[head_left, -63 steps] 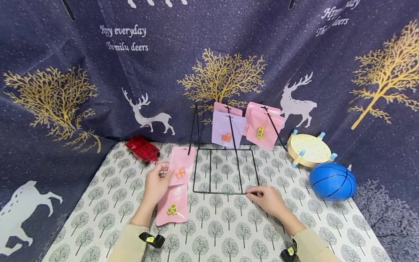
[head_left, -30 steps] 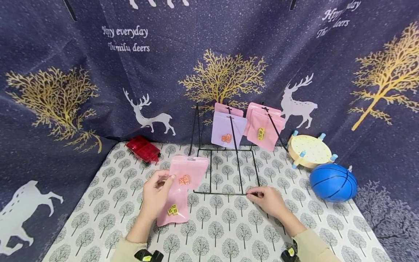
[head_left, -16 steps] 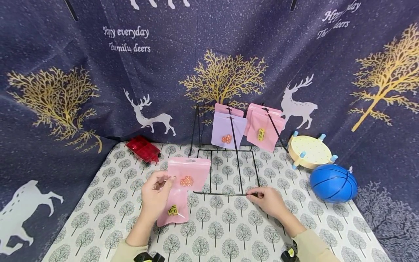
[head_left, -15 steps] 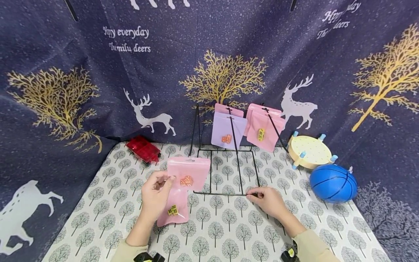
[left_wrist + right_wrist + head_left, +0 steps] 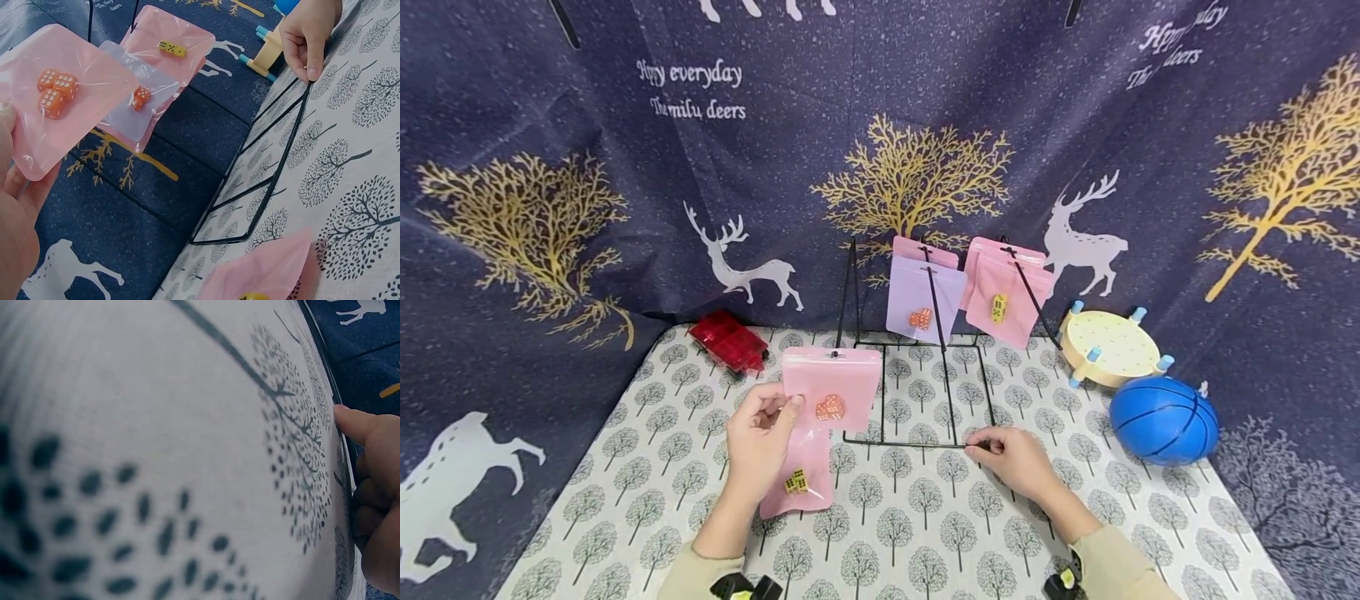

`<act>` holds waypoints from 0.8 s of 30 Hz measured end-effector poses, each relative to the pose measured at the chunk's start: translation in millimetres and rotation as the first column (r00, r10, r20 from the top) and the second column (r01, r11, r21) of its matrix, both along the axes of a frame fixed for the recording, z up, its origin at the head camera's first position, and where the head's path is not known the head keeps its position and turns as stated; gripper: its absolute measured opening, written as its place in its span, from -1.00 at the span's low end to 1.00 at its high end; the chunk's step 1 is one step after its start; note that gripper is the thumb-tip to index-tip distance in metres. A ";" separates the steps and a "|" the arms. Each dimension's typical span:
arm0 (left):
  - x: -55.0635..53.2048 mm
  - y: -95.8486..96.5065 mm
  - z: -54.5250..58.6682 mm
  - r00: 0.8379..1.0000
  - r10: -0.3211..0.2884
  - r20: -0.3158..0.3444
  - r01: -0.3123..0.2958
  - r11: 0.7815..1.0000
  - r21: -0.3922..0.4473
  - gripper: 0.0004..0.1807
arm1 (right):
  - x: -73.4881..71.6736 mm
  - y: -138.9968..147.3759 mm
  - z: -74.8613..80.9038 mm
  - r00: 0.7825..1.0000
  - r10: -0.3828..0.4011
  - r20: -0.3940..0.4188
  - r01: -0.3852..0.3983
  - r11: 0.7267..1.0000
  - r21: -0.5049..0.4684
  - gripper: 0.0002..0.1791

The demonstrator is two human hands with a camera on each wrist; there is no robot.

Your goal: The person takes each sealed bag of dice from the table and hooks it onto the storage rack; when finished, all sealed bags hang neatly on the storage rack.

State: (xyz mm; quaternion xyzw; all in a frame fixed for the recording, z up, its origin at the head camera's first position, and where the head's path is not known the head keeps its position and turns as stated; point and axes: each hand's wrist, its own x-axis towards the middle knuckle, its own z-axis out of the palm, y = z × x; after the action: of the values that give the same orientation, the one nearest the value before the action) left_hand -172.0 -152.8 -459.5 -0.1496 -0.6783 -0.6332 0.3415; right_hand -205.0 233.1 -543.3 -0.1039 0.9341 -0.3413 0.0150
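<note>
My left hand (image 5: 758, 446) pinches the left edge of a pink zip bag (image 5: 853, 379) between thumb and fingers. Orange dice (image 5: 57, 92) show through its front. The bag's top hole meets the tip of the left prong of a black wire display rack (image 5: 917, 444); I cannot tell whether the prong passes through. With thumb and fingertips, my right hand (image 5: 1015, 462) grips the rack's front bar near its right corner. Below the held bag, another pink bag with yellow dice (image 5: 796, 481) lies on the table, its upper part covered.
A lilac bag (image 5: 925, 292) hangs before a pink one on the middle prong. Pink bags (image 5: 1000, 287) hang on the right prong. A red toy vehicle (image 5: 727, 340) stands back left. Right of the rack are a small yellow stool-like toy (image 5: 1111, 343) and a blue ball (image 5: 1163, 419).
The left hand first drew the pink bag down and turned its front to the head camera, then raised it slightly so its hole reaches the left prong's tip. The right hand stayed on the rack.
</note>
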 end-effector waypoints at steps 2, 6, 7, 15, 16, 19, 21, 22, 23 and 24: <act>-1.0 0.9 0.6 1.000 0.001 0.015 -0.001 1.000 -0.001 -0.84 | -0.2 -0.1 -0.1 1.000 0.001 -0.006 -0.001 1.000 0.005 -0.92; -3.8 3.3 0.9 0.999 -0.004 0.039 0.004 1.000 0.010 -0.87 | -0.4 -0.1 -0.6 1.000 0.000 -0.015 0.000 1.000 0.004 -0.93; -4.5 4.0 0.9 0.999 -0.007 0.049 0.006 1.000 0.020 -0.87 | -0.4 -0.2 -0.7 1.000 0.003 -0.019 -0.003 1.000 0.003 -0.93; -12.6 9.0 1.5 0.997 -0.034 0.073 0.028 0.997 0.075 -0.89 | -0.3 -0.4 -0.1 0.999 0.017 -0.039 -0.018 1.000 -0.005 -0.93; -13.5 9.6 2.0 0.996 -0.031 0.080 0.025 0.997 0.075 -0.89 | -0.3 -0.5 0.1 0.999 0.016 -0.035 -0.016 1.000 -0.004 -0.93; -16.9 11.7 3.5 0.993 -0.023 0.116 0.013 0.997 0.082 -0.88 | -0.4 -0.2 0.7 1.000 0.012 -0.023 -0.012 1.000 0.000 -0.94; -19.7 13.0 5.0 0.990 -0.016 0.143 0.004 0.997 0.083 -0.88 | -0.5 -0.1 0.9 1.000 0.005 -0.012 -0.005 1.000 0.001 -0.94; -21.3 13.6 5.8 0.988 -0.011 0.154 -0.001 0.997 0.081 -0.88 | -0.5 0.1 0.9 1.000 0.004 -0.007 -0.004 1.000 0.000 -0.94; -23.4 14.2 6.5 0.987 -0.008 0.163 -0.005 0.997 0.081 -0.87 | -0.7 0.3 0.7 1.000 0.005 -0.003 -0.005 1.000 -0.002 -0.94; -25.6 14.8 7.2 0.985 -0.003 0.172 -0.011 0.997 0.079 -0.87 | -0.8 0.3 0.6 1.000 0.003 0.002 -0.003 1.000 -0.002 -0.93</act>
State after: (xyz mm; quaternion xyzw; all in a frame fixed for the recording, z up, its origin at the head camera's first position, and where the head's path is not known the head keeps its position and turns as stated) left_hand -197.6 -138.0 -452.2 -0.0793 -0.6799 -0.6695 0.2885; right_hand -205.8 233.4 -542.6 -0.1048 0.9336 -0.3423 0.0165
